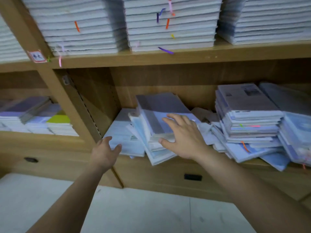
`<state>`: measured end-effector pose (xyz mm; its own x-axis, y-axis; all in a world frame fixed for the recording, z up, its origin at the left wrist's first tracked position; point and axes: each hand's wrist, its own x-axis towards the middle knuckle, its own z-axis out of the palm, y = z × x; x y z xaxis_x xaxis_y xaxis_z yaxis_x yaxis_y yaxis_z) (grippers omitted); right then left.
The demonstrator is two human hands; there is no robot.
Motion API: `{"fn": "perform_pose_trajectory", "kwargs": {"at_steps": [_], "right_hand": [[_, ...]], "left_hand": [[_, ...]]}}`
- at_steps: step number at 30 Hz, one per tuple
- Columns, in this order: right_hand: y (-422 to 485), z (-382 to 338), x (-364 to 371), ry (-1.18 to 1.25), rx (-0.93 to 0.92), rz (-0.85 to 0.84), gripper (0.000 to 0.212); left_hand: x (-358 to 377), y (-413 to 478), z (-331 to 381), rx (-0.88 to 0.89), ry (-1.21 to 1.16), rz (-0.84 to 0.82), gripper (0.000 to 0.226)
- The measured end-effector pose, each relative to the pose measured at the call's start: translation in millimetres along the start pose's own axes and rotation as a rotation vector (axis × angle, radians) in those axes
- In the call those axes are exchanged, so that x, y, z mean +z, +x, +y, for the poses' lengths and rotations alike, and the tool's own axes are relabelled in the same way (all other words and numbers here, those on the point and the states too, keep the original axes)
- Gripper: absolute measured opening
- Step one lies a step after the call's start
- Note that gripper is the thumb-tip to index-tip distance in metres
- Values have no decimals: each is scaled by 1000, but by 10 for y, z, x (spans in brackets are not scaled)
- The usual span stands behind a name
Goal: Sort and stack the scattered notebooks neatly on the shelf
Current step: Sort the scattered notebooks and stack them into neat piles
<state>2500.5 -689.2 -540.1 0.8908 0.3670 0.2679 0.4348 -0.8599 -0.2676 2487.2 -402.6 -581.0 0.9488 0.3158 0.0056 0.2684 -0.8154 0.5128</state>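
A crooked pile of pale blue and grey notebooks (156,113) leans on the lower wooden shelf (168,161), some hanging over its front edge. My right hand (182,137) lies spread on top of this pile, thumb against its front edge, fingers apart. A flat low stack of notebooks (121,132) sits to the left of it. My left hand (105,153) hovers open at that stack's front left corner, fingertips near it. Further right, a taller untidy stack (247,115) stands on several splayed notebooks (244,152).
Tall neat stacks of white booklets (170,26) with coloured ribbon markers fill the upper shelf. A wooden upright (70,105) divides off the left bay, which holds low stacks with a yellow-green cover (58,119). Cabinet fronts below have dark handle slots (193,177). Pale floor lies underneath.
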Motion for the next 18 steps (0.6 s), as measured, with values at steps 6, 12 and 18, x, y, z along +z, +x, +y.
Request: {"fn": "perform_pose_trajectory", "kwargs": {"at_steps": [6,12,18], "right_hand": [[117,-121,411,-141,-28,-100,116],[159,-104,491,-201,-15,-94,137],[174,-103,516,-220,-7,-98,139]], "left_hand": [[102,189,-384,-88,-3,-64,73],[174,287,-442,-94,90,17,74],[197,268,-475,-113,-205,117,62]]}}
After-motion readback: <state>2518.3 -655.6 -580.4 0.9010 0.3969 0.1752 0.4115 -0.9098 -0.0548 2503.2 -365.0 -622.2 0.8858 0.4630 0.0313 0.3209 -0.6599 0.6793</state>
